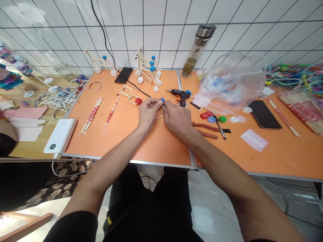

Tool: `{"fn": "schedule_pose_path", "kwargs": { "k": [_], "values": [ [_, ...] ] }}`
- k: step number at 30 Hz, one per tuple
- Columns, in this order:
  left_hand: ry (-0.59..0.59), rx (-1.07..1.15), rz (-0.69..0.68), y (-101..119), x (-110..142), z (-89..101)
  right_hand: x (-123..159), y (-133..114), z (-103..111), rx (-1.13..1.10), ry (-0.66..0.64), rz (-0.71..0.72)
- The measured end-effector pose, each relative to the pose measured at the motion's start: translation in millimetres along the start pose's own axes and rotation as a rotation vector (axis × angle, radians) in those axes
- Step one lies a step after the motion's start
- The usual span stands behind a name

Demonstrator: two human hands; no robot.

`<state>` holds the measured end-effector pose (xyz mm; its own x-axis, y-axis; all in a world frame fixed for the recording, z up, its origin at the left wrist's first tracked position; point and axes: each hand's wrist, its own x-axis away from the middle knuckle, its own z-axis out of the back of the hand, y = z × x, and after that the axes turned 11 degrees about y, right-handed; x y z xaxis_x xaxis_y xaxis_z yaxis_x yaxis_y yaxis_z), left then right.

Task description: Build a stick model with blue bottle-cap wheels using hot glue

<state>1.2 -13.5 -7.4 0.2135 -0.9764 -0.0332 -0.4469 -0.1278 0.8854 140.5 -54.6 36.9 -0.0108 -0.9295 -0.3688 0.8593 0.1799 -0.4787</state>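
- Left hand (148,112) and right hand (178,121) are together over the orange table top (121,144), fingertips meeting.
- Grip: both hands are closed on a small round blue plastic cap (163,99), pinched at the fingertips. It sits just above the meeting point, mostly hidden by the fingers.
- A thin pale wooden stick (159,117) shows below the hands; whether it is held or lying loose, cannot tell.
- Just right of the hands: a black hot glue gun with blue trim (179,95), lying on its side.
- Just left of the hands: a small wooden-stick frame (128,94) with a round red cap (138,101) on one end.
- Farther on, by the wall: an upright wooden-stick model with blue and white caps (147,70).
- Lower right of the hands: red-handled pliers (205,129), beside loose red, blue and green caps (211,119).
- Also on the table: a clear plastic bag (230,84), a black smartphone (263,114), and paper-wrapped wooden chopsticks with red print (91,116).
- At the table's near left corner: a white power bank (60,135).
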Motion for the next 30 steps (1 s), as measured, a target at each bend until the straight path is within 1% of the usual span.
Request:
{"fn": "schedule_pose_path", "kwargs": {
  "k": [1, 2, 3, 5, 6, 7, 8, 9, 10, 12, 14, 16, 17, 18, 20, 21, 22, 23, 24, 25, 26, 27, 28, 29, 30],
  "values": [
    [-0.017, 0.011, -0.015, 2, 1, -0.9, -4, 2, 4, -0.189, -0.046, -0.054],
    [-0.039, 0.022, -0.034, 4, 2, -1.8, -8, 5, 9, -0.447, -0.126, -0.128],
    [-0.066, 0.035, -0.055, 7, 3, -2.8, -13, 7, 15, -0.705, -0.275, -0.241],
    [-0.118, 0.065, -0.087, 10, 4, -4.6, -21, 11, 24, -0.835, -0.458, -0.298],
    [-0.131, 0.083, -0.098, 10, 3, -5.2, -23, 11, 26, -0.999, -0.573, -0.387],
    [-0.133, 0.099, -0.111, 10, 3, -5.5, -24, 11, 26, -1.114, -0.617, -0.454],
    [-0.128, 0.108, -0.125, 8, 1, -5.5, -24, 11, 24, -1.199, -0.626, -0.498],
    [-0.122, 0.105, -0.142, 7, 0, -5.2, -23, 11, 21, -1.260, -0.604, -0.522],
    [-0.112, 0.091, -0.162, 5, -1, -4.7, -22, 11, 17, -1.282, -0.559, -0.519],
    [-0.090, 0.042, -0.195, 3, -3, -3.0, -19, 11, 7, -1.243, -0.454, -0.460],
    [-0.057, -0.007, -0.210, 3, -4, -1.1, -17, 13, -1, -1.078, -0.304, -0.334],
    [-0.036, -0.037, -0.222, 4, -4, 0.5, -15, 14, -5, -0.742, -0.110, -0.149],
    [-0.034, -0.049, -0.227, 4, -4, 1.0, -13, 13, -6, -0.522, -0.034, -0.064],
    [-0.032, -0.060, -0.229, 5, -3, 1.4, -11, 11, -7, -0.295, 0.013, 0.000],
    [-0.029, -0.073, -0.213, 4, -3, 1.6, -5, 6, -7, 0.083, 0.019, 0.066],
    [-0.023, -0.071, -0.197, 4, -4, 1.6, -2, 3, -7, 0.202, 0.008, 0.077],
    [-0.016, -0.063, -0.179, 3, -4, 1.6, 0, 0, -7, 0.269, 0.004, 0.080],
    [-0.012, -0.050, -0.163, 3, -4, 1.6, 2, -2, -6, 0.282, 0.009, 0.077],
    [-0.012, -0.034, -0.152, 2, -4, 1.5, 2, -4, -5, 0.240, 0.018, 0.068],
    [-0.018, -0.019, -0.147, 2, -4, 1.4, 1, -5, -3, 0.142, 0.017, 0.048],
    [-0.027, -0.006, -0.147, 3, -4, 1.3, -1, -4, 0, -0.014, -0.003, 0.006],
    [-0.040, 0.005, -0.151, 4, -3, 1.0, -5, -3, 4, -0.220, -0.057, -0.057],
    [-0.059, 0.016, -0.162, 6, -3, 0.6, -9, -1, 9, -0.453, -0.148, -0.132],
    [-0.083, 0.028, -0.178, 9, -2, 0.1, -13, 2, 14, -0.702, -0.262, -0.237],
    [-0.109, 0.044, -0.199, 11, -1, -0.6, -17, 4, 19, -0.903, -0.435, -0.335]
  ]
}}
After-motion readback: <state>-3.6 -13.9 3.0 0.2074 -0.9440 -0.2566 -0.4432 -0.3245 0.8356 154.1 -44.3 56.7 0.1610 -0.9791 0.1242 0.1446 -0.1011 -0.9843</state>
